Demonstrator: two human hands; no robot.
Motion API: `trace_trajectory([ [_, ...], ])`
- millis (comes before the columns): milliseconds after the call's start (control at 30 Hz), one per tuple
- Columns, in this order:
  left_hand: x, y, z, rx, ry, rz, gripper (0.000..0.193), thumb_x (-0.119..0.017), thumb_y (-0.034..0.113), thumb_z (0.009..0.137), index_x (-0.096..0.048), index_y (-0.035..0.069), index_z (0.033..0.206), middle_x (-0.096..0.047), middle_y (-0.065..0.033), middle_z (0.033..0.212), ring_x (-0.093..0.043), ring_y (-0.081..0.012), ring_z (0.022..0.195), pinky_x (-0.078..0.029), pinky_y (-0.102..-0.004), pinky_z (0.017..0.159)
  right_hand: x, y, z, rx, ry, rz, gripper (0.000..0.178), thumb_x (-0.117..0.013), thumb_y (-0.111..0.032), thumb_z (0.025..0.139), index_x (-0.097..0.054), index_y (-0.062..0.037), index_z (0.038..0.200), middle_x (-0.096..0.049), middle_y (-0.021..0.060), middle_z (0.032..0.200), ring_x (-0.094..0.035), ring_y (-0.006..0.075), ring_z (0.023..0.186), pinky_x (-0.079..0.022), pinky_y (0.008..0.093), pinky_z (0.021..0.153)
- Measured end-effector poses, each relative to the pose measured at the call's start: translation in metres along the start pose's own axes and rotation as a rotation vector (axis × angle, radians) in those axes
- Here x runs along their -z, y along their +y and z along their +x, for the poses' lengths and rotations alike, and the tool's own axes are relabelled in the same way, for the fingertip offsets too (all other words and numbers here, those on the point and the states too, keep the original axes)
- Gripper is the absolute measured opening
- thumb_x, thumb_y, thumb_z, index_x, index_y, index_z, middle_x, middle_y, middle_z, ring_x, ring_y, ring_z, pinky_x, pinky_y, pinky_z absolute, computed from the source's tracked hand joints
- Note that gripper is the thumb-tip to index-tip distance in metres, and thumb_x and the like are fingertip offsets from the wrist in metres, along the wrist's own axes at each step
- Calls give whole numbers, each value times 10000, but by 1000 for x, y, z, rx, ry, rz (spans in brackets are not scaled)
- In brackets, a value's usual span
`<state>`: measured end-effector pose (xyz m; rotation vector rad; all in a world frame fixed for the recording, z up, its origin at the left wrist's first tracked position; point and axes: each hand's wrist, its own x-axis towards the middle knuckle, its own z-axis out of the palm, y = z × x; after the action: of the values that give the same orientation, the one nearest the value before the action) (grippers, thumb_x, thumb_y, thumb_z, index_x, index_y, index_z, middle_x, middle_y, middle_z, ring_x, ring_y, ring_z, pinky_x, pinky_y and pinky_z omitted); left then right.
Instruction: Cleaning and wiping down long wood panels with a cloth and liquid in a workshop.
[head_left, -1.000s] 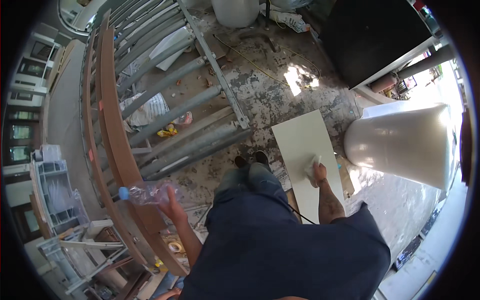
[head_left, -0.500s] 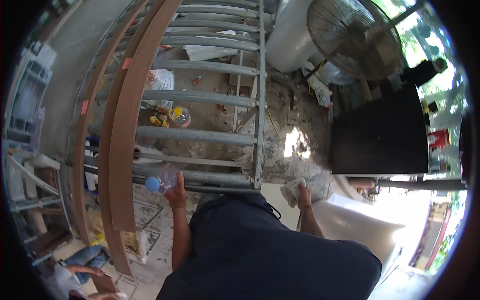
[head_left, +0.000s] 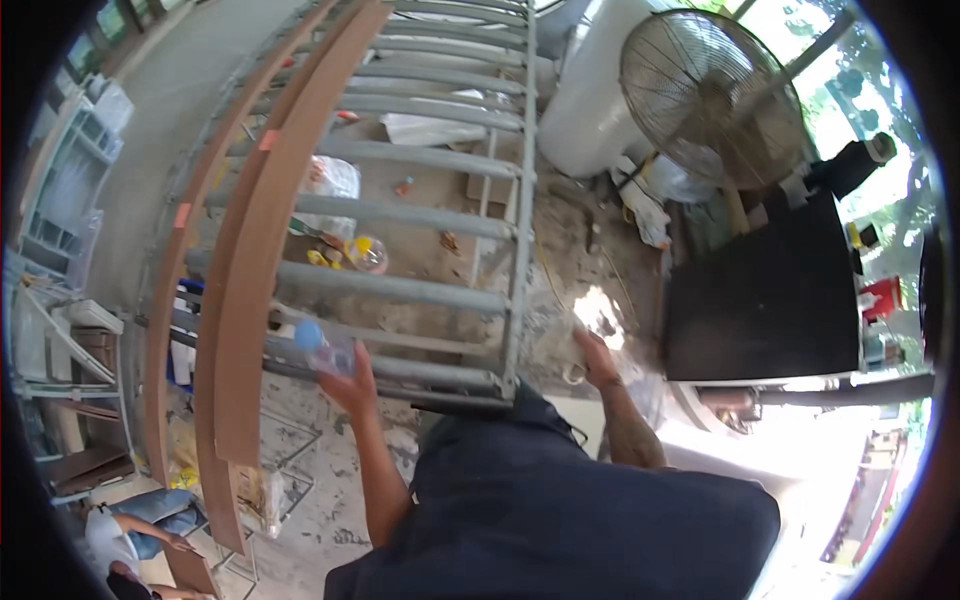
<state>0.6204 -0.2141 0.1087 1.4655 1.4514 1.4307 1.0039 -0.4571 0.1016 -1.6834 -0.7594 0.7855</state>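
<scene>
1. Our left hand is wrapped round a clear plastic, blue-capped bottle, near the long brown boards.
2. Our right hand grips a pale, blurred cloth — how tightly, we cannot tell.
3. Beyond, we see a grey metal frame of round bars.
4. Farther off, at right, stand a black box-shaped cabinet and a round wire-caged fan.

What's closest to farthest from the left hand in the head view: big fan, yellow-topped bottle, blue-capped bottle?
1. Blue-capped bottle: in the left hand.
2. Yellow-topped bottle: ahead, seen between grey bars.
3. Big fan: far ahead, right.
</scene>
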Motion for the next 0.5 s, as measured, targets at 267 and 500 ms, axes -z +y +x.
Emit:
trace_trajectory([
  [267, -10, 11, 23, -100, 20, 126, 572, -810, 347, 832, -609, -76, 1162, -675, -242, 1066, -676, -392, 950, -532, -469, 816, 98, 34, -45, -323, 590, 1092, 436, -521, -342, 975, -603, -43, 1282, -649, 124, 1258, -626, 310, 1165, -489, 465, 1045],
  [500, -7, -1, 13, -75, 100, 92, 526, -806, 311, 832, -618, -59, 1154, -681, -215, 1061, -679, -347, 958, -542, -431, 831, 95, -36, 90, -380, 241, 1129, 453, -510, -386, 1001, -585, -77, 1324, -646, 123, 1292, -607, 334, 1202, -458, 480, 1069],
])
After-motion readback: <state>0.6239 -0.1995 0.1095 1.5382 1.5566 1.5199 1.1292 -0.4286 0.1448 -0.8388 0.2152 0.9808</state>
